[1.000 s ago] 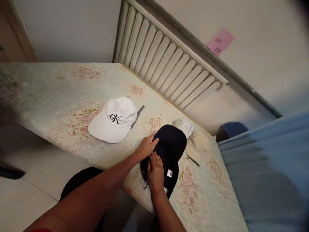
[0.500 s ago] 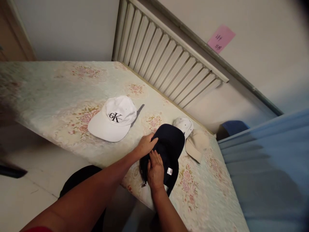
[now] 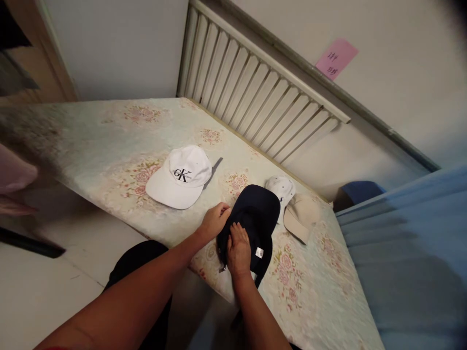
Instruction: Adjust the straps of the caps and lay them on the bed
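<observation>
A dark navy cap [image 3: 260,201] lies upside down at the table's near edge, its brim pointing away from me and its inside with a small white label facing up. My left hand [image 3: 215,221] is closed at the cap's left side, its fingers curled at the rim beside the brim. Inside the crown, my right hand [image 3: 239,250] lies flat with fingers stretched out, pressing on the lining. To the left, a white cap [image 3: 178,177] with black letters rests upright. Behind the navy cap are a smaller white cap [image 3: 279,187] and a beige cap [image 3: 299,216].
A flower-patterned cloth covers the table [image 3: 83,146]. A white radiator [image 3: 251,87] runs along the wall behind it, below a pink note [image 3: 336,58]. A blue curtain [image 3: 412,253] hangs at the right. Part of another person in pink [image 3: 14,170] shows at the left edge.
My left hand has drawn slightly back from the cap's inside to its left rim. My right hand stays inside the crown. The view has shifted, and a person in pink now shows at left.
</observation>
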Demonstrator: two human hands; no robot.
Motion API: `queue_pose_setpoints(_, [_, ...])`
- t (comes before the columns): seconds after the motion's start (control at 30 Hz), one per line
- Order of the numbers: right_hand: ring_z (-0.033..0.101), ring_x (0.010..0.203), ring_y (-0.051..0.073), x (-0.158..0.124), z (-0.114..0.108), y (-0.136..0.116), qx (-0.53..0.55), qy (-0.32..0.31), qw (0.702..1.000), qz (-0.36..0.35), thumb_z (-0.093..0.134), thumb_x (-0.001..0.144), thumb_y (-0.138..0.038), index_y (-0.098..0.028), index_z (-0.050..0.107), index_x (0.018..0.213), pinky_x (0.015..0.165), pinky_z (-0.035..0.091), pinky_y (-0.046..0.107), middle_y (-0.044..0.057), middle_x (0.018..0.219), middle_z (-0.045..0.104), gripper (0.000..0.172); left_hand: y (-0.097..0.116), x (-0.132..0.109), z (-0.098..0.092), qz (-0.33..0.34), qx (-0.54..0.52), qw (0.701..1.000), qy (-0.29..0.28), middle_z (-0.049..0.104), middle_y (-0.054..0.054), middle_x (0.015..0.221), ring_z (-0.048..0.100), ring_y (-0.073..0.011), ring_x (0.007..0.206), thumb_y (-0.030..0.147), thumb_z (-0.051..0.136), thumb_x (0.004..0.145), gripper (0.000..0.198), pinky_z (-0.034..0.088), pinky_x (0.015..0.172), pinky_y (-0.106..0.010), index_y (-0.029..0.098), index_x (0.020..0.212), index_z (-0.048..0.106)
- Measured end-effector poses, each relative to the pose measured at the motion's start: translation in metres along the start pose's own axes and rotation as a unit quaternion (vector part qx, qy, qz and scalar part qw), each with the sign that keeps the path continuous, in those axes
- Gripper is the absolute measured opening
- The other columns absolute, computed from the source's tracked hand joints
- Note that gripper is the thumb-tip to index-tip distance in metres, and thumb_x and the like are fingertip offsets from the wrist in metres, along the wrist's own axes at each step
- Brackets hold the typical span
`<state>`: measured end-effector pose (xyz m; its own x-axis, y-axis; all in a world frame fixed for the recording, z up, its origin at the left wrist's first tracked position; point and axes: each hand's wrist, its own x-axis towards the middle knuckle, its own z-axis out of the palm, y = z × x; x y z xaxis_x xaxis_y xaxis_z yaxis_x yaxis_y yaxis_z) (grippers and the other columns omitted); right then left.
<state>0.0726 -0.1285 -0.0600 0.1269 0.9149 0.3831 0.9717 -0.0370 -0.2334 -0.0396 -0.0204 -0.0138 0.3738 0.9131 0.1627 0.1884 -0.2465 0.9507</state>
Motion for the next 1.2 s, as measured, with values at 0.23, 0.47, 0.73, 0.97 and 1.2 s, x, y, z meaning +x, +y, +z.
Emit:
queue_pose_setpoints(0.23, [0.038,0.132,0.020,-0.003,-0.001,0.001,0.053,0.001,0.999,0.007,0.035,0.083,-0.006,-0.012,0.057,0.124,0.110,0.029,0.047,0.013,0.133,0.054,0.047,-0.018,-0.044,-0.007,-0.029,-0.001,0.999,0.037,0.069,-0.006,0.093,0.064,-0.0182,0.092,0.034,0.044,0.085,0.026,0.048,0.084,-0.030,0.017,0.099,0.059])
queue_pose_setpoints(0.47, [0.037,0.133,0.020,-0.022,-0.002,0.005,0.118,0.007,0.993,0.011,0.035,0.073,0.001,-0.013,0.057,0.124,0.110,0.029,0.047,0.013,0.137,0.050,0.057,-0.037,-0.080,-0.006,-0.040,-0.024,0.998,0.033,0.067,-0.007,0.097,0.066,-0.0177,0.088,0.034,0.042,0.086,0.028,0.050,0.081,-0.031,0.017,0.104,0.056])
queue_pose_setpoints(0.73, [0.047,0.127,0.024,-0.051,-0.013,0.005,0.137,-0.008,0.991,0.009,0.038,0.075,-0.002,-0.011,0.062,0.118,0.105,0.037,0.048,0.015,0.128,0.057,0.050,-0.039,-0.101,-0.001,0.029,0.122,0.991,0.046,0.064,-0.007,0.103,0.060,-0.0190,0.097,0.024,0.040,0.086,0.025,0.046,0.089,-0.032,0.020,0.102,0.058])
queue_pose_setpoints(0.97, [0.055,0.118,0.020,-0.086,-0.053,0.001,0.173,-0.005,0.985,-0.016,0.039,0.082,-0.010,-0.011,0.064,0.115,0.101,0.044,0.037,0.013,0.121,0.063,0.041,-0.039,-0.117,0.002,0.090,0.167,0.981,0.038,0.060,-0.007,0.095,0.056,-0.0191,0.092,0.019,0.036,0.087,0.023,0.045,0.086,-0.032,0.020,0.094,0.058])
queue_pose_setpoints(1.2, [0.066,0.091,0.023,-0.139,-0.075,0.053,0.198,0.125,0.958,0.166,0.042,0.084,-0.026,-0.016,0.069,0.096,0.084,0.051,0.036,0.010,0.096,0.072,0.031,-0.050,-0.121,0.009,0.141,0.189,0.970,0.058,0.057,-0.007,0.089,0.054,-0.0191,0.088,0.014,0.037,0.085,0.021,0.045,0.083,-0.032,0.017,0.088,0.057])
